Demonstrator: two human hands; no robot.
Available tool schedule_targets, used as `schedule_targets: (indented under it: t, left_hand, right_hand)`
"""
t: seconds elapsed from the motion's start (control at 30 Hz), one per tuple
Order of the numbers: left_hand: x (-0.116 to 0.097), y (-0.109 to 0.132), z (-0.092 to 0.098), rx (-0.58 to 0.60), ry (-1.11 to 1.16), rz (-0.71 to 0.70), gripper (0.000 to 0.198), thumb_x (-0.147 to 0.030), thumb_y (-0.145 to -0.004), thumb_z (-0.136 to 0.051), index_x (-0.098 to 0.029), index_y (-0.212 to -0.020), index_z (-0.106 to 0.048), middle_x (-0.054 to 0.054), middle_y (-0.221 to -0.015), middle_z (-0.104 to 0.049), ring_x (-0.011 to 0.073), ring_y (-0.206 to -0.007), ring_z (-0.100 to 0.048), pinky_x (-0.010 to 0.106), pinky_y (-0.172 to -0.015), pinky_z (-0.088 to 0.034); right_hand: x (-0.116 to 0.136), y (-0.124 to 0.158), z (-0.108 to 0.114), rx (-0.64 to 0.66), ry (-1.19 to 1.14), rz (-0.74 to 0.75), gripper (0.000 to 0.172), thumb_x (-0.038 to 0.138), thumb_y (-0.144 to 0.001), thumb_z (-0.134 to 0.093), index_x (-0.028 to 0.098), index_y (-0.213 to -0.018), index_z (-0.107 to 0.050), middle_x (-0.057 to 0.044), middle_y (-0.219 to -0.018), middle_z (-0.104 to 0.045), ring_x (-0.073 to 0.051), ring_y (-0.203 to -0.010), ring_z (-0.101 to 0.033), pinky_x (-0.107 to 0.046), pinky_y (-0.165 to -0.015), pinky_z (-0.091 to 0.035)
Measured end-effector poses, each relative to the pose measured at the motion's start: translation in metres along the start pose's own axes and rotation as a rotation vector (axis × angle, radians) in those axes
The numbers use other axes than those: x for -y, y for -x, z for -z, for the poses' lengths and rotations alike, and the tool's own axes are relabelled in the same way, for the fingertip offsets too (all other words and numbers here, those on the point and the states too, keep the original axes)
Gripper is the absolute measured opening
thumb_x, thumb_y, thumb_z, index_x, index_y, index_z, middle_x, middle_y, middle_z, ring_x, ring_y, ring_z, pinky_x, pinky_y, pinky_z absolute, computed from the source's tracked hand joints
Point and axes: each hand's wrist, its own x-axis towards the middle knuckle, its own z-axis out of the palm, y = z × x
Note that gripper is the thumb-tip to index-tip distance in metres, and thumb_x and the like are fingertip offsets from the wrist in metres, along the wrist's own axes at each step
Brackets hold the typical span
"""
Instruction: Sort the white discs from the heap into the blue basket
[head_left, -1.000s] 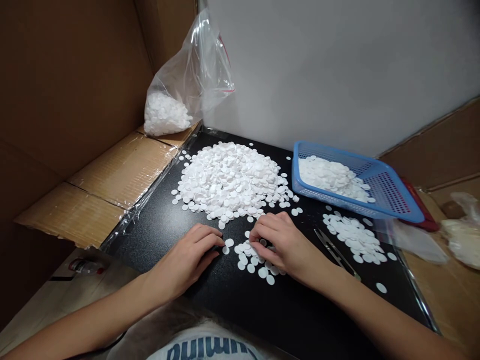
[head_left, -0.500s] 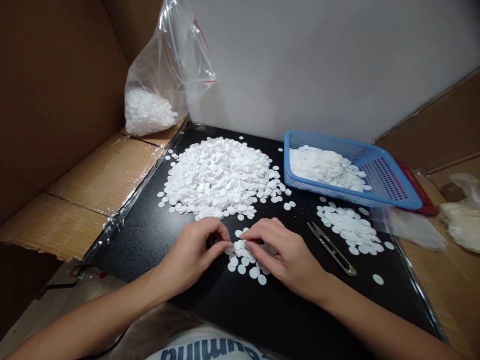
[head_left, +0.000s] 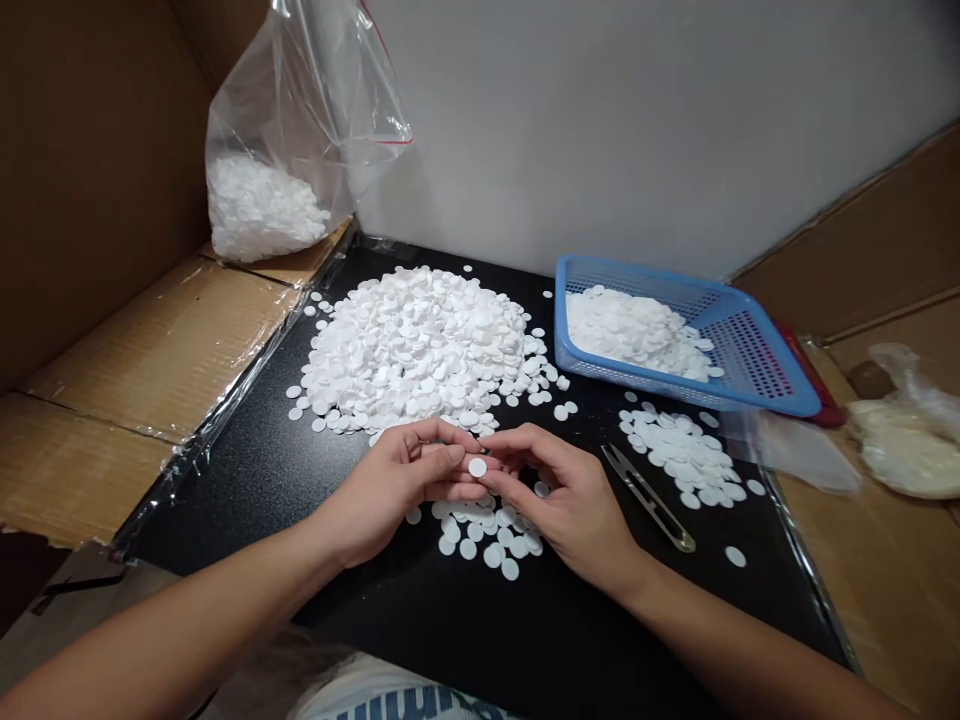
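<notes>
A single small white disc [head_left: 478, 467] sits between my two hands, its flat face turned toward me. My left hand [head_left: 405, 480] has its fingers curled behind the disc, with the thumb tip close to the disc's left edge. At its right edge are the thumb and fingers of my right hand [head_left: 559, 490], bent in a pinch. Both sets of fingertips meet around it. Just below the hands lies a small cluster of loose white discs [head_left: 493, 552], partly covered by the fingers. A large heap of white discs [head_left: 420, 345] spreads over the black tabletop beyond.
A blue mesh basket [head_left: 757, 345] holding more discs stands at the back right. Before it lie a smaller disc pile [head_left: 682, 455] and metal thread snips [head_left: 649, 498]. A clear plastic bag [head_left: 266, 200] of white pieces stands back left on cardboard [head_left: 161, 340].
My hands have lifted slightly from the small cluster and come together, with one disc now showing between the fingertips. The whole view has shifted a little.
</notes>
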Motion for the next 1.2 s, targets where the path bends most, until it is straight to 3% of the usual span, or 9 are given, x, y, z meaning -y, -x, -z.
schedule_targets:
  t: [0.6,0.9,1.07,1.2]
  left_hand:
    - [-0.006,0.006,0.0,-0.009,0.11,0.053,0.027,-0.023,-0.076,-0.079,-0.013,-0.095,-0.063,0.012,-0.096,-0.076,0.0174,-0.085,-0.073,0.033,-0.09,-0.056]
    - [-0.005,0.007,0.002,0.08,0.132,0.055,0.034,-0.005,-0.071,-0.068,-0.017,-0.102,-0.062,0.006,-0.096,-0.074,0.0151,-0.08,-0.072,0.031,-0.088,-0.054]
    - [-0.003,0.008,0.006,0.198,0.155,0.016,0.053,0.0,-0.066,-0.066,-0.019,-0.114,-0.056,0.009,-0.115,-0.069,0.0175,-0.098,-0.07,0.034,-0.098,-0.048]
    - [-0.006,0.011,0.009,0.217,0.079,-0.054,0.046,-0.006,-0.076,-0.07,-0.019,-0.117,-0.054,0.013,-0.129,-0.062,0.0216,-0.112,-0.065,0.039,-0.105,-0.044]
  right_hand:
    - [-0.004,-0.002,0.005,0.017,0.063,0.078,0.011,0.021,-0.09,-0.064,0.022,-0.1,-0.069,-0.004,-0.086,-0.069,-0.017,-0.077,-0.066,-0.029,-0.065,-0.054]
    - [-0.003,0.0,0.003,-0.012,0.221,0.304,0.018,0.023,-0.088,-0.068,0.026,-0.106,-0.073,-0.006,-0.097,-0.065,-0.021,-0.088,-0.065,-0.034,-0.074,-0.057]
    - [0.0,-0.001,0.005,-0.065,0.424,0.445,0.011,0.014,-0.086,-0.066,0.022,-0.09,-0.073,-0.007,-0.091,-0.069,-0.022,-0.085,-0.065,-0.038,-0.073,-0.051]
    - [0.003,-0.003,0.008,-0.082,0.418,0.373,0.01,0.018,-0.089,-0.063,0.023,-0.084,-0.07,-0.005,-0.085,-0.069,-0.022,-0.081,-0.065,-0.038,-0.074,-0.05]
